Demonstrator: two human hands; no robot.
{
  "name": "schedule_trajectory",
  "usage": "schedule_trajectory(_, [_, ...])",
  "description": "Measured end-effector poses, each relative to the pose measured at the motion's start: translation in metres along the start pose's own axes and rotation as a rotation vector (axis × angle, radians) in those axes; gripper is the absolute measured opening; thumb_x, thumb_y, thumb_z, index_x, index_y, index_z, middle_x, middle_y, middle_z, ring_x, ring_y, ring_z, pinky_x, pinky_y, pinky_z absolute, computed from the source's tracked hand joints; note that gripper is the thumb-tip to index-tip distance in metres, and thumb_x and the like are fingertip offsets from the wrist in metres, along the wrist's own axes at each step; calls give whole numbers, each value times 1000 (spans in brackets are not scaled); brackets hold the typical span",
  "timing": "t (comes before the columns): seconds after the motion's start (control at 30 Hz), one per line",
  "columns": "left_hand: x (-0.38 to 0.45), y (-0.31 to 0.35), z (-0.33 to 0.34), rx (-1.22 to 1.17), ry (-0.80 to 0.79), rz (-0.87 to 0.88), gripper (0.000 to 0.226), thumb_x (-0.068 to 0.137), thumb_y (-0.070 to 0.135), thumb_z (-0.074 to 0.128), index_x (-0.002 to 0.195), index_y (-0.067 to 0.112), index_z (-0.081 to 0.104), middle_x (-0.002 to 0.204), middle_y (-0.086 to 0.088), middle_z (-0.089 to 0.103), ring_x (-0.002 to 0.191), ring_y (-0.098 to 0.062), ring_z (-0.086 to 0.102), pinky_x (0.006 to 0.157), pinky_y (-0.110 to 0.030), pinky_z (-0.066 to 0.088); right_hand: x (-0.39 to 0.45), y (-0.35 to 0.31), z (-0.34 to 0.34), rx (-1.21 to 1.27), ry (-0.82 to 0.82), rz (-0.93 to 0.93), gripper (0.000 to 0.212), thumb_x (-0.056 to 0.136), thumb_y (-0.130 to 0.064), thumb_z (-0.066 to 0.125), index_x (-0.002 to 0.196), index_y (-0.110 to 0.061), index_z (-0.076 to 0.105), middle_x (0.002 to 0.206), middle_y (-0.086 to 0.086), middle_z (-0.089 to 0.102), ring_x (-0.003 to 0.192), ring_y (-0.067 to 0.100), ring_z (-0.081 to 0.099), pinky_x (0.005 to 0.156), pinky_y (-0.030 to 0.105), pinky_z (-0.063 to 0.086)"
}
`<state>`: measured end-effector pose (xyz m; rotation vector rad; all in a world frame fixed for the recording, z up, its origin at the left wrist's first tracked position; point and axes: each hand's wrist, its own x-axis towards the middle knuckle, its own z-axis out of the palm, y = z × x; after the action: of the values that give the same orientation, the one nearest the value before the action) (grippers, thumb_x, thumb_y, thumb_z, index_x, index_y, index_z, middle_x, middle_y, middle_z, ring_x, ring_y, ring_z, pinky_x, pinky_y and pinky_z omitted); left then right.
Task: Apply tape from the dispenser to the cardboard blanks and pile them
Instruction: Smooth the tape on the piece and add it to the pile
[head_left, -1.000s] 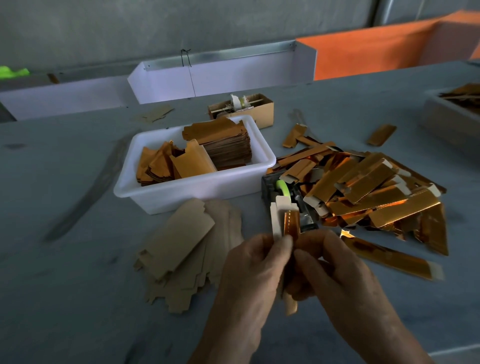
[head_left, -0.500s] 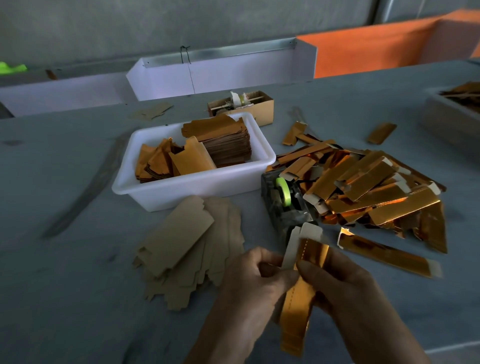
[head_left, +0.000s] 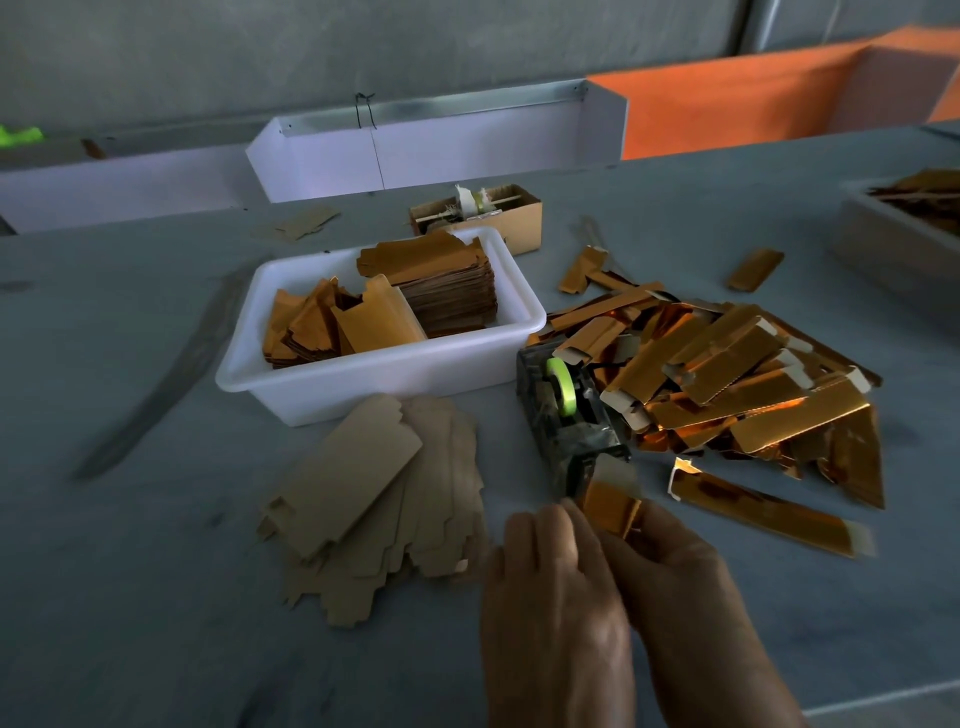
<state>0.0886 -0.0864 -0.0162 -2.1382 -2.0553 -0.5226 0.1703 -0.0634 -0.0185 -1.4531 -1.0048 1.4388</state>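
Both hands, left hand (head_left: 553, 587) and right hand (head_left: 675, 577), pinch 1 folded gold-foil cardboard blank (head_left: 610, 501) just in front of 1 dark tape dispenser (head_left: 566, 410) with 1 green roll. Right: 1 heap of gold pieces (head_left: 737, 374). Left: 1 fanned brown blank stack (head_left: 379, 499), 1 white plastic tub (head_left: 363, 379).

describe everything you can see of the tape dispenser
The tape dispenser is a dark, worn, mottled block lying on the grey table, just right of the white tub. A lime-green tape roll stands on edge in it. The gold pile presses its right side; the held gold blank meets its near end.
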Motion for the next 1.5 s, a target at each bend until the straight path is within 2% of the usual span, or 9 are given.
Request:
schedule_trajectory(0.1, [0, -1, 0, -21, -108, 2, 28, 70, 15, 53, 80, 8, 78, 64, -3, 61, 54, -18, 60, 42, -22, 41, -1, 1, -3, 39, -51, 86, 7, 84, -21, 63, 82, -18, 70, 66, 4, 70, 54, 5, 65, 43, 13, 47])
schedule_trajectory(0.2, [-4, -6, 1, -164, -134, -59, 37, 45, 25, 90, 79, 20, 77, 66, 1, 57, 57, -14, 60, 39, -21, 40, -1, 2, -4, 182, -145, 191, 29, 79, -38, 60, 88, -12, 70, 75, 10, 72, 71, 18, 71, 58, 27, 55])
schedule_trajectory(0.33, [-3, -18, -1, -448, -159, -251, 27, 85, 31, 65, 109, 40, 60, 104, 16, 48, 99, 1, 50, 80, -13, 43, 3, 1, -4, 290, -137, 251, 21, 83, -22, 58, 93, -5, 63, 67, 11, 66, 61, 21, 63, 61, 34, 50])
schedule_trajectory(0.53, [6, -41, -4, -1070, -469, -606, 11, 88, 30, 65, 78, 27, 68, 69, 7, 69, 62, -4, 64, 53, -20, 46, 1, -7, -3, 94, -126, 148, 19, 79, -28, 60, 82, -11, 66, 67, 11, 64, 66, 21, 63, 73, 39, 52])
schedule_trajectory(0.67, [10, -45, -2, -1018, -224, -689, 15, 90, 31, 60, 76, 26, 64, 62, 6, 64, 53, -2, 58, 53, -24, 45, 9, -21, -11, -402, 162, -324, 13, 84, -42, 52, 78, -33, 59, 93, -3, 59, 82, 6, 57, 64, 19, 44])
schedule_trajectory(0.77, [16, -45, 1, -856, -23, -623, 17, 93, 33, 55, 76, 29, 55, 68, 5, 61, 62, -5, 56, 57, -21, 43, 35, -34, -19, -638, 202, -489, 10, 91, -28, 54, 87, -25, 63, 99, -3, 58, 84, 8, 56, 64, 16, 41])
schedule_trajectory(1.17, [33, -33, 17, -1015, -34, -636, 14, 94, 36, 53, 87, 26, 61, 71, 4, 59, 56, 12, 54, 43, -8, 39, 68, -34, -6, -608, 46, -231, 13, 89, -26, 61, 81, -17, 67, 65, -2, 59, 57, 6, 52, 49, 16, 34])
schedule_trajectory(1.37, [35, -35, 22, -1121, 37, -695, 16, 93, 35, 55, 81, 26, 59, 67, 4, 58, 50, 5, 51, 42, -11, 38, 56, -35, -4, -56, 1, -130, 11, 89, -20, 59, 83, -19, 68, 80, -4, 67, 70, 5, 63, 55, 12, 43])
schedule_trajectory(1.5, [38, -39, 23, -1188, 112, -698, 16, 94, 34, 55, 82, 24, 60, 63, 6, 55, 47, 5, 50, 40, -9, 36, 52, -26, -12, -338, 102, -269, 15, 87, -23, 61, 73, -27, 63, 113, -9, 54, 91, 2, 55, 64, 14, 38])
